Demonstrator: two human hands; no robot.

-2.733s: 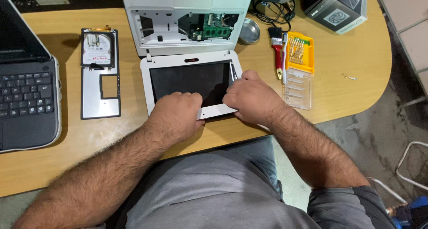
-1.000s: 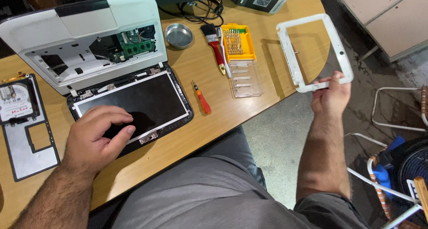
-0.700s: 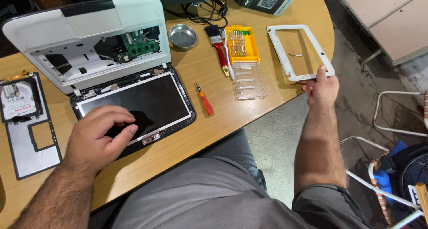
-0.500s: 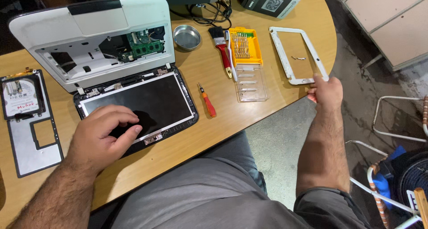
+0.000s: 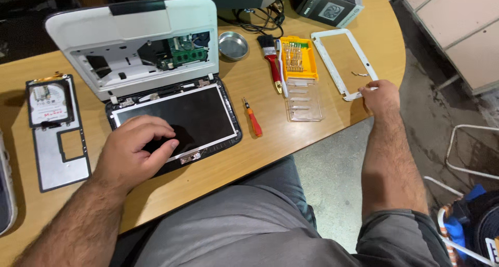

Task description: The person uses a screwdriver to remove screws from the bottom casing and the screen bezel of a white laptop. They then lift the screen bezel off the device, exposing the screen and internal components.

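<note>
- While the white screen bezel (image 5: 343,64) lies flat near the right end of the wooden table (image 5: 306,137), the right hand (image 5: 381,94) rests at its near corner, fingertips touching the frame's edge; the fingers are loosely curled, and whether they pinch the frame or only touch it cannot be told.
- To set the part down well, the person would do best to keep it flat and wholly on the tabletop, away from the rounded table edge just beside it, so it cannot tip off.
- The bezel is a thin, white rectangular frame with an open middle through which the wood shows; it lies slightly askew, just right of the yellow bit case (image 5: 295,56) with its clear lid (image 5: 304,98).
- The left hand (image 5: 136,151) lies palm down on the bare dark screen panel (image 5: 176,116), fingers spread and holding nothing; steady, light pressure there seems wise, since the panel sits unprotected.
- Behind the panel, the white laptop base (image 5: 140,43) stands opened, with a green circuit board showing.
- Between panel and bit case lies a small orange screwdriver (image 5: 253,119); a red-handled brush (image 5: 270,56) and a small metal dish (image 5: 233,45) sit farther back.
- At the left lies a grey cover plate (image 5: 60,158) with a hard drive (image 5: 48,98) on it.
</note>
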